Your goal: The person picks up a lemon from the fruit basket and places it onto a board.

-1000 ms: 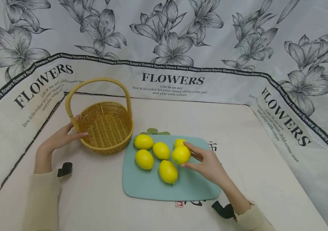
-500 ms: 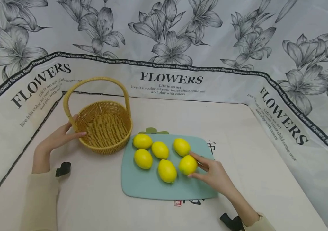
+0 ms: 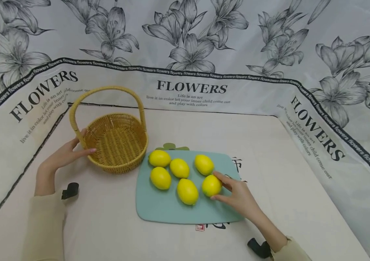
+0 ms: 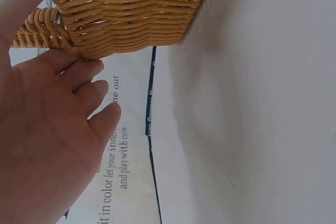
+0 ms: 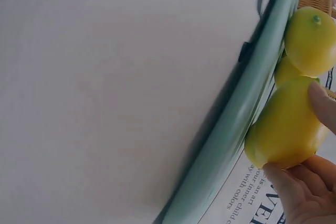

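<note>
My left hand (image 3: pixel 62 156) grips the yellow wicker basket (image 3: pixel 119 168) at its left side, by the foot of the handle. Its thumb lies over the rim, and the left wrist view shows the other fingers against the outer weave (image 4: pixel 131 19). On the teal cutting board (image 3: pixel 162 210), my right hand (image 3: pixel 240 197) pinches a lemon (image 3: pixel 211 185) between thumb and fingers. In the right wrist view that lemon (image 5: pixel 286 124) appears to touch the board. Several other lemons lie on the board, one (image 3: pixel 204 164) just behind the held one and another (image 3: pixel 187 191) to its left.
The basket stands at the board's back left corner, with nothing visible inside. A green leaf-shaped piece (image 3: pixel 171 146) shows behind the board's back edge. Flower-printed cloth (image 3: pixel 191 54) rises behind and at both sides of the pale table surface (image 3: pixel 106 217).
My right hand has moved the pinched lemon rightward and toward me, away from the lemon behind it, then stayed nearly still. The left hand keeps its grip on the basket.
</note>
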